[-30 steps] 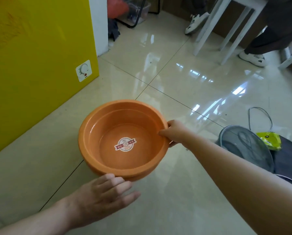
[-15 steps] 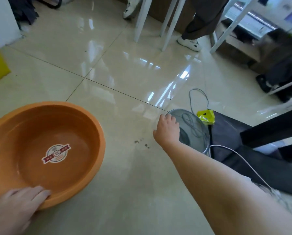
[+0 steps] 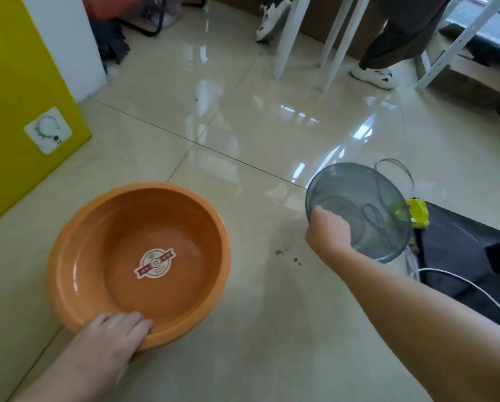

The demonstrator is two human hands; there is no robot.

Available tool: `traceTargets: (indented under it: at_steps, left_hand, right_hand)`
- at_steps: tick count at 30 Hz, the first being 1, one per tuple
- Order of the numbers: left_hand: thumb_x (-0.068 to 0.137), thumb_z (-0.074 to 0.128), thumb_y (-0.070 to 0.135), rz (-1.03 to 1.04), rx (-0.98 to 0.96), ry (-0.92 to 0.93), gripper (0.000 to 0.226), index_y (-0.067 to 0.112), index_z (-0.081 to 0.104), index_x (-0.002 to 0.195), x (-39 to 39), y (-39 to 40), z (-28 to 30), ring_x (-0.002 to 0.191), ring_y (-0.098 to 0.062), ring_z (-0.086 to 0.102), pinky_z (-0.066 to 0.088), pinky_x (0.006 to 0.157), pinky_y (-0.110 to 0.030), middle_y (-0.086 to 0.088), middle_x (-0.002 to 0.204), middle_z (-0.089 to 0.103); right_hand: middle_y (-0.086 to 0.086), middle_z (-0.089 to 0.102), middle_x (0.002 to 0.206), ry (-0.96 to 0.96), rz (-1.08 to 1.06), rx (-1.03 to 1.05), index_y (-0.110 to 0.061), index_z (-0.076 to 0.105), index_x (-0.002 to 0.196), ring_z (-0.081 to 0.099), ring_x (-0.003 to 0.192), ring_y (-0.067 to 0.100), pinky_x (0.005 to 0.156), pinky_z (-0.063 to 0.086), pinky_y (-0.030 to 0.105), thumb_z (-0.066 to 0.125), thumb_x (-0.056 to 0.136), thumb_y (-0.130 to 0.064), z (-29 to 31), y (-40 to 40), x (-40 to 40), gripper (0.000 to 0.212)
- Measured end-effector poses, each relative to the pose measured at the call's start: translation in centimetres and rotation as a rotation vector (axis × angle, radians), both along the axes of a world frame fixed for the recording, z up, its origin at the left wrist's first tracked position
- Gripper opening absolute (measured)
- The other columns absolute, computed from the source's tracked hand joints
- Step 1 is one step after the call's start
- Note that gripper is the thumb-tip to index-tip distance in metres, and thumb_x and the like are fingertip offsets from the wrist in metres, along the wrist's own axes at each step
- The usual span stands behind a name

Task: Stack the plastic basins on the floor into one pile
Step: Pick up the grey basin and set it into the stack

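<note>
An orange plastic basin (image 3: 138,259) with a round sticker in its bottom rests on the tiled floor at the left. My left hand (image 3: 112,335) grips its near rim, fingers curled over the edge. A see-through grey basin (image 3: 367,207) is at the right, tilted with its far side raised. My right hand (image 3: 328,232) holds its near-left rim, thumb inside. The two basins are apart, with bare floor between them.
A yellow cabinet (image 3: 16,91) with a dial stands at the left. A black cloth (image 3: 463,256), a yellow packet (image 3: 418,211) and a white cable (image 3: 457,281) lie at the right. White table legs (image 3: 289,36) and a person's shoes (image 3: 373,74) are beyond.
My right hand left the orange basin's rim, reached right and took hold of the grey basin, tipping it up. My left hand closed on the orange basin's near rim.
</note>
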State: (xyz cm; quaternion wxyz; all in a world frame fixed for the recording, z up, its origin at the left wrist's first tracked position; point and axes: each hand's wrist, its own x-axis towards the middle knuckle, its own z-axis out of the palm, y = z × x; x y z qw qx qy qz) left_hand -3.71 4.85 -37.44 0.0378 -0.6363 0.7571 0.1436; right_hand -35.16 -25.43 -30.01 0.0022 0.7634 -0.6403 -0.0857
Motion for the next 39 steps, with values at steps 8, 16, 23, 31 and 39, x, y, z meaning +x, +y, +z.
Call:
traceTargets:
  at_steps: [8, 16, 23, 31, 39]
  left_hand:
    - [0.092, 0.048, 0.057, 0.097, -0.118, 0.121, 0.049, 0.018, 0.061, 0.119, 1.0, 1.1, 4.2, 0.106, -0.02, 0.06, 0.04, 0.098, -0.032, -0.002, 0.115, 0.064]
    - [0.088, 0.044, 0.021, 0.806, -0.344, 0.248, 0.041, 0.003, 0.055, 0.124, 6.8, 2.7, 4.9, 0.105, -0.038, 0.054, 0.044, 0.09, -0.049, -0.019, 0.116, 0.056]
    - [0.103, 0.034, 0.038, 0.928, -0.178, 0.592, 0.052, 0.014, 0.036, 0.149, 7.3, 3.6, 4.5, 0.137, -0.022, 0.038, 0.032, 0.112, -0.037, -0.008, 0.15, 0.041]
    - [0.1, 0.049, 0.038, 1.085, -0.161, 0.776, 0.06, 0.018, 0.028, 0.152, 6.2, 0.8, 5.2, 0.141, -0.023, 0.036, 0.031, 0.11, -0.035, -0.006, 0.155, 0.038]
    - [0.093, 0.062, 0.035, 1.154, -0.117, 0.822, 0.071, 0.024, 0.025, 0.153, 7.3, -0.2, 3.6, 0.135, -0.028, 0.045, 0.039, 0.11, -0.047, -0.007, 0.151, 0.045]
  right_hand:
    - [0.001, 0.065, 0.076, -0.228, 0.625, -0.237, -0.016, 0.055, 0.096, 0.066, 0.063, 0.025, 0.053, 0.056, 0.038, 0.06, 0.089, -0.017, 6.6, 9.2, 17.6, 0.009]
    - [0.004, 0.05, 0.051, -0.362, 1.23, -0.346, -0.012, 0.059, 0.098, 0.048, 0.035, 0.023, 0.037, 0.032, 0.022, 0.051, 0.086, -0.01, 2.4, 22.4, 21.6, 0.015]
    - [0.004, 0.067, 0.081, 0.054, 1.188, 0.054, -0.013, 0.061, 0.094, 0.066, 0.068, 0.026, 0.053, 0.038, 0.033, 0.075, 0.076, -0.013, -0.2, 20.9, 21.3, 0.023]
    - [0.003, 0.066, 0.084, -0.03, 1.147, 0.333, -0.018, 0.065, 0.098, 0.062, 0.075, 0.025, 0.067, 0.048, 0.039, 0.028, 0.096, -0.063, 0.2, 18.8, 20.4, 0.058]
    - [0.007, 0.064, 0.092, -0.353, 0.83, 0.05, -0.014, 0.065, 0.095, 0.061, 0.087, 0.028, 0.077, 0.05, 0.041, 0.048, 0.095, -0.042, 1.6, 14.2, 18.2, 0.033]
